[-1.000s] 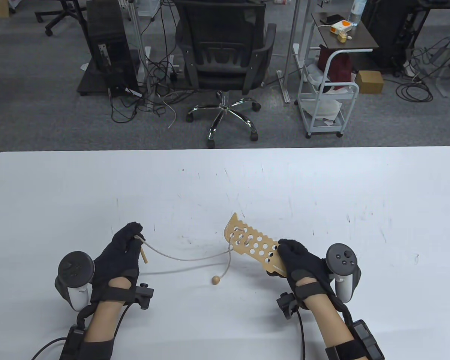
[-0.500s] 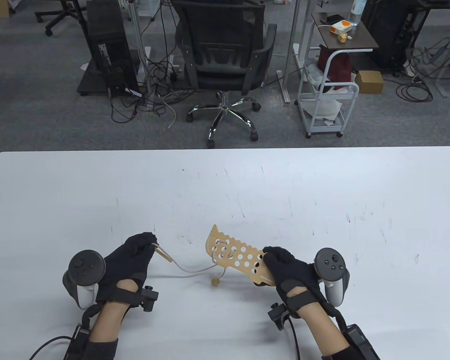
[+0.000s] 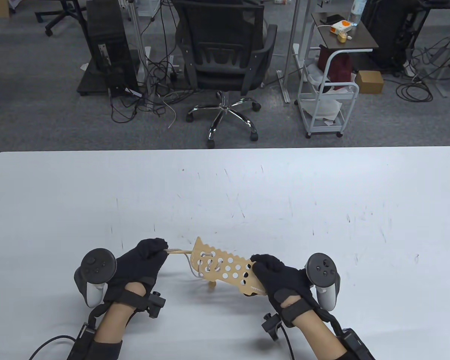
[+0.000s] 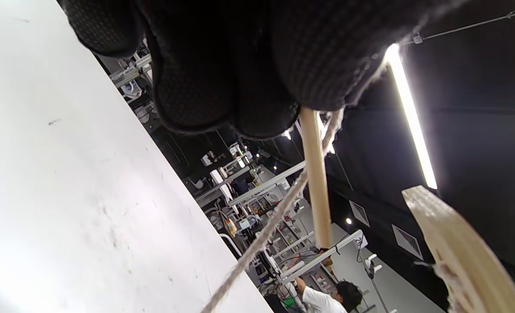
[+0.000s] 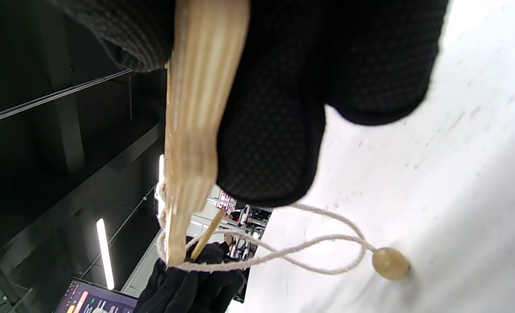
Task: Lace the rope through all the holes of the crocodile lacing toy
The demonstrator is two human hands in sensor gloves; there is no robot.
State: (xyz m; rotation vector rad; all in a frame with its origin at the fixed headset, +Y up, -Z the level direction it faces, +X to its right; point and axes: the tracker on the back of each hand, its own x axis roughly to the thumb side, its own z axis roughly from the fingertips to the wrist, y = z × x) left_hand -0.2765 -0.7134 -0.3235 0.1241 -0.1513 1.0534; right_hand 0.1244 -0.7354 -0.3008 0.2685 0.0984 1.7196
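Crocodile lacing board (image 3: 225,268) is gripped at its tail by right hand (image 3: 281,277), held above the table's (image 3: 322,187) near edge. Wooden needle (image 3: 180,251) is pinched by left hand (image 3: 142,262) beside the snout. Rope (image 3: 193,266) could tangle if slack loops are snagged.

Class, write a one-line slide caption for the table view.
Right hand grips the crocodile board while left hand pinches the wooden needle at its edge.
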